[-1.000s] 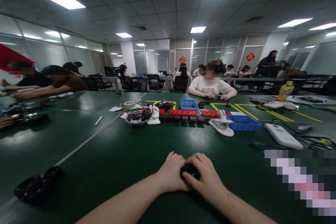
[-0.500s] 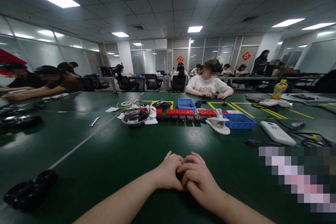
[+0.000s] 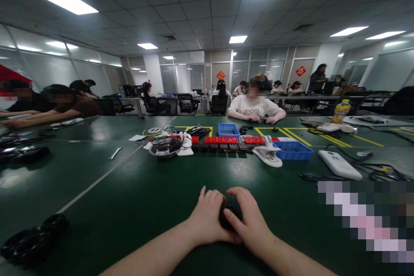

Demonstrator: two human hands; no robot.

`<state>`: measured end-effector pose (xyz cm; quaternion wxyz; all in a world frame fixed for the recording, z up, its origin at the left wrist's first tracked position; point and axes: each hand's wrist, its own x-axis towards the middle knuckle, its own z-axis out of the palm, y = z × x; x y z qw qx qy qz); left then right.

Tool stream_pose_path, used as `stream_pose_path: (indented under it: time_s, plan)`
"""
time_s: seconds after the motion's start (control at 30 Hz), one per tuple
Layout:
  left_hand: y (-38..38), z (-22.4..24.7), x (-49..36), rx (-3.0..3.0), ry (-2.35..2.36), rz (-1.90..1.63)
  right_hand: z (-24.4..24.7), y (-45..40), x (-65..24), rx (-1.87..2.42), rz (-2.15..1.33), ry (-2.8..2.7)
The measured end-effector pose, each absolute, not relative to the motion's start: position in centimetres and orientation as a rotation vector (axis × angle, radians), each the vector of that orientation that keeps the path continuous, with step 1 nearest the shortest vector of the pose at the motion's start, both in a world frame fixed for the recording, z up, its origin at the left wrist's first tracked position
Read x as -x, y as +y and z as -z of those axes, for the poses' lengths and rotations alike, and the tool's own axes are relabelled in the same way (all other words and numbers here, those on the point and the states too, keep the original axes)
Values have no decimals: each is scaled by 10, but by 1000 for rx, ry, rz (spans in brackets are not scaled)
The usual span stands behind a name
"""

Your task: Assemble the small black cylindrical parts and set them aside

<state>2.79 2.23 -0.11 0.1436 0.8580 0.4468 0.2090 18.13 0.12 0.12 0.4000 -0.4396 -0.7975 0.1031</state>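
A small black object (image 3: 230, 216), mostly covered by fingers, is between my two hands just above or on the green table; its kind cannot be made out. My left hand (image 3: 210, 217) closes around its left side, knuckles up and one finger sticking out. From the right, my right hand (image 3: 250, 220) curves over it, with the thumb laid across its near side. Bundled black cables (image 3: 35, 239) lie far to the left of my hands.
Beyond my hands stand red sockets (image 3: 221, 139), a white clip base (image 3: 268, 155), blue bins (image 3: 294, 150) and a metal bowl of wires (image 3: 164, 147). A wrench (image 3: 115, 153) lies left, a white power bank (image 3: 339, 164) right. Across the table sits a person (image 3: 257, 103).
The fingers of my right hand have lifted and spread wider around the black object, so more of it shows. My left hand has shifted slightly. The view tilts up a little.
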Motion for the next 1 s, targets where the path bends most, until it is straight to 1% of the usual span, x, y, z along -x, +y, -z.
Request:
stream_pose_path:
  time_s: [0.1, 0.33, 0.47, 0.7, 1.0]
  plan:
    - [15, 0, -30, -2521, 1386, -626, -1, 2, -179, 1192, -270, -2016]
    - [14, 1, -32, -2552, 1400, -644, -11, 0, -175, 1289, -287, -2097]
    - [22, -3, -27, -2487, 1257, -590, -13, 0, -177, 1203, -316, -2125]
    - [37, 3, -17, -2488, 1027, -487, -14, -4, -178, 877, -411, -2176]
    - [41, 3, -13, -2541, 883, -391, -18, -9, -179, 770, -408, -2306]
